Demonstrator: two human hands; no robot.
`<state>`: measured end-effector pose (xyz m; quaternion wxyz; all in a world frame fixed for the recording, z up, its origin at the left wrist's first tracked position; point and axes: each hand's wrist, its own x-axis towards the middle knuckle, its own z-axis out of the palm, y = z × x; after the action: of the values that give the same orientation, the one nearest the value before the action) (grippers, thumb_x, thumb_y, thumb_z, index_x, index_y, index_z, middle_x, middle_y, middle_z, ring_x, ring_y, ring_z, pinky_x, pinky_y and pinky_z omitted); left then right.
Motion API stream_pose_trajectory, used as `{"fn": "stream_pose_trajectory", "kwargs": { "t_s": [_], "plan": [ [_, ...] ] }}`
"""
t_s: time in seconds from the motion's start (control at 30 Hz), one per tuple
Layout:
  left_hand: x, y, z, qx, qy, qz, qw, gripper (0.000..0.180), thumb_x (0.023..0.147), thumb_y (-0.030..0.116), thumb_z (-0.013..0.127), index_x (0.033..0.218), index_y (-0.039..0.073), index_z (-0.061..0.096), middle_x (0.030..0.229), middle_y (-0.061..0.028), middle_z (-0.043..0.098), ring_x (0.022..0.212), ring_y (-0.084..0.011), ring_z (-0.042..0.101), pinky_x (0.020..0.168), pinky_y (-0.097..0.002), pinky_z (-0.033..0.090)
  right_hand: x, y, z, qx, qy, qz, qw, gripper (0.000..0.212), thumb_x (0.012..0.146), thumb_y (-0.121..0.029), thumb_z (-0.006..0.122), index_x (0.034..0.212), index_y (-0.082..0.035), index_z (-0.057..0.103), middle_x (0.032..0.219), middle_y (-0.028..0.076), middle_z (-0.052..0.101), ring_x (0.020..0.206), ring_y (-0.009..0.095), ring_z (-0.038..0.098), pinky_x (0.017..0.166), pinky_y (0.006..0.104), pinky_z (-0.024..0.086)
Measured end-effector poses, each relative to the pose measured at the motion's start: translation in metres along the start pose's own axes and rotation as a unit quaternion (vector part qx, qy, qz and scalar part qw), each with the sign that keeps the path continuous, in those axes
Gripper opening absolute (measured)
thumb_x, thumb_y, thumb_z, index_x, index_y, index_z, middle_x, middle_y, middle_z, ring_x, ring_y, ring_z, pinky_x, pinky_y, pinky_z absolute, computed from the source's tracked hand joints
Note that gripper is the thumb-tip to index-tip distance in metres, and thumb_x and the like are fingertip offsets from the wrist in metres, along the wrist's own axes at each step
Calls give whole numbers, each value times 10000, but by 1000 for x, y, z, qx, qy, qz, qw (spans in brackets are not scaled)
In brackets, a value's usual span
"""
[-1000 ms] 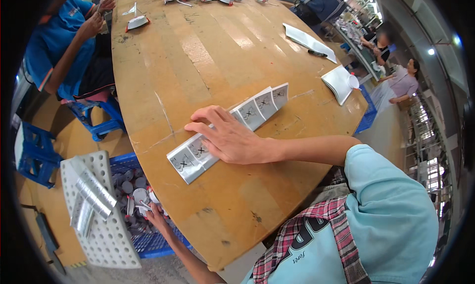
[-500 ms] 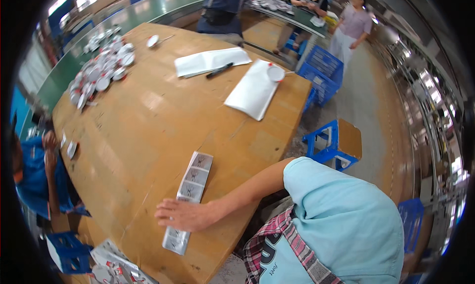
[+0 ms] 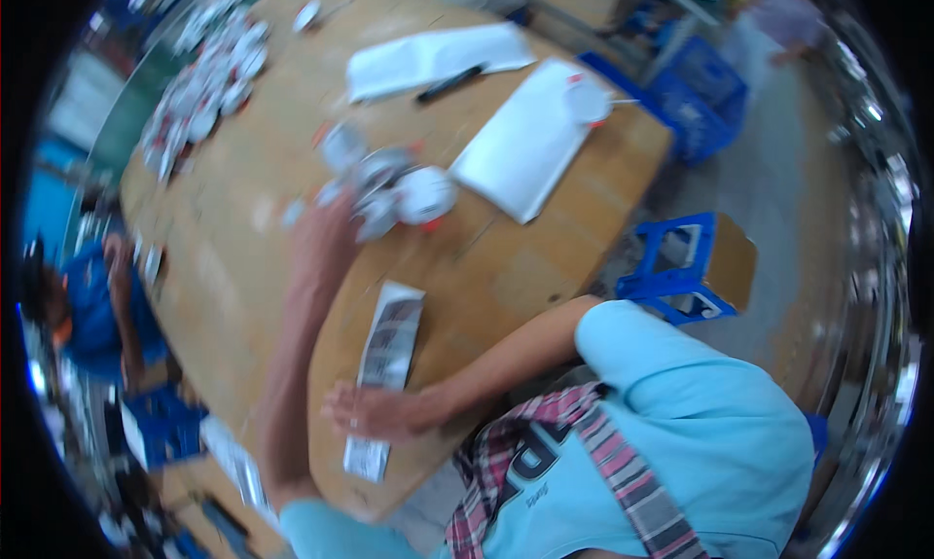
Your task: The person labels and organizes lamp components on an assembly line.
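Note:
My left hand (image 3: 336, 225) reaches over the middle of the table, its fingers blurred and partly hidden. It grips a bunch of white round discs (image 3: 381, 184) with red bits; their exact kind is smeared by motion. Lower down, my right hand (image 3: 375, 410) lies flat with fingers stretched across a long silvery strip of printed pictures (image 3: 394, 330). The strip's lower end shows below that hand, on the tabletop.
Tan table (image 3: 467, 296) carries a pile of similar discs (image 3: 214, 87) at far left. White sheets (image 3: 428, 58), a black marker (image 3: 449, 84) and a white packet (image 3: 525, 150) with a disc lie beyond. A blue-framed stool (image 3: 686, 267) stands right; a co-worker in blue (image 3: 92, 301) sits left.
My left arm has come into view from below with the bunch of discs over the table. My right hand stays on the strip. The view has shifted and blurred.

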<state>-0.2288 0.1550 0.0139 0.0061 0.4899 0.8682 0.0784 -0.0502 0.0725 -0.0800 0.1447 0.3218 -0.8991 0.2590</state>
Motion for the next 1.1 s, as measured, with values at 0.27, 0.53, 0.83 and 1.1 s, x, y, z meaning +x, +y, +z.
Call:
{"fn": "stream_pose_trajectory", "kwargs": {
  "t_s": [0.27,0.53,0.83,1.1],
  "plan": [
    [-35,37,-82,-82,220,47,971,566,751,230,746,1254,86,529,1103,-160,596,1042,-319,567,884,-424,450,9,9,-9,206,90,16,974,283,741,-59,573,1012,21,596,1209,207,518,1200,360,431,1057,453,314],
    [-216,49,-11,-260,308,-304,863,334,884,57,605,1201,-19,529,1157,-172,543,1052,-263,557,888,-362,457,23,40,-19,701,175,244,646,182,888,-65,526,1037,18,588,984,71,602,1009,154,576,920,304,468],
    [-266,66,25,-118,162,-323,925,385,806,69,680,1165,8,552,1177,-194,523,1144,-349,488,951,-389,400,-16,53,-125,740,150,194,627,178,913,-51,515,1074,-2,573,991,57,594,970,140,594,851,281,496],
    [-270,48,-20,-397,71,-412,817,158,901,135,610,971,-5,625,789,-52,640,711,-68,538,643,-242,431,-56,82,-153,278,315,258,870,313,847,-101,641,1136,-8,564,1126,100,555,1122,205,520,970,327,414]
  ]
}}
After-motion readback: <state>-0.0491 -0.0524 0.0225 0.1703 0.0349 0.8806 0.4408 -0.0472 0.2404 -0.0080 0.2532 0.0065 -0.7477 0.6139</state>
